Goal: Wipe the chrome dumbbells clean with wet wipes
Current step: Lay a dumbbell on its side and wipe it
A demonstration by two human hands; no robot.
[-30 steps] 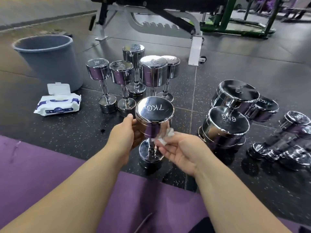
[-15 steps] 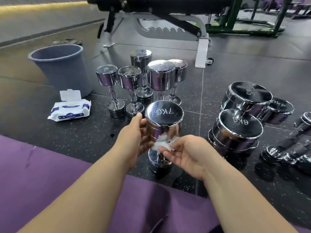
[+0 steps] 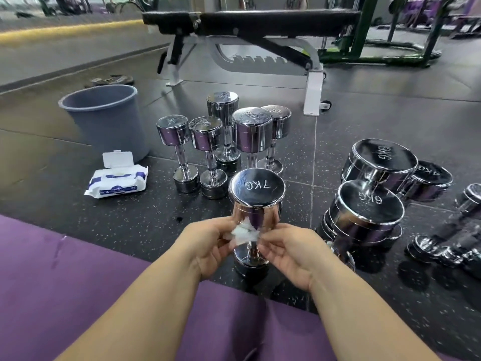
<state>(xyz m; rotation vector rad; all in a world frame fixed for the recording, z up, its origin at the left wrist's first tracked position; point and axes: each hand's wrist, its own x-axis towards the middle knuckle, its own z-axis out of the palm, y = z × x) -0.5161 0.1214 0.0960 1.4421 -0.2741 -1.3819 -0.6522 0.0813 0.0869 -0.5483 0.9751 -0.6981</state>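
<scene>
Left hand (image 3: 208, 246) has quit 7KG chrome dumbbell (image 3: 256, 201), standing upright just beyond; it and right hand (image 3: 291, 252) pinch crumpled white wet wipe (image 3: 244, 234).

A shiny silver chrome dumbbell marked 7KG (image 3: 256, 194) stands up on its end. A small white crumpled wet wipe (image 3: 244, 234) is just under its top, in front of the bar. Five smaller shiny dumbbells (image 3: 205, 136) stand behind it. Bigger shiny dumbbells (image 3: 369, 204) lie tipped over on the right. A white and blue pack of wet wipes (image 3: 117, 179) lies on the left with its lid open.
</scene>
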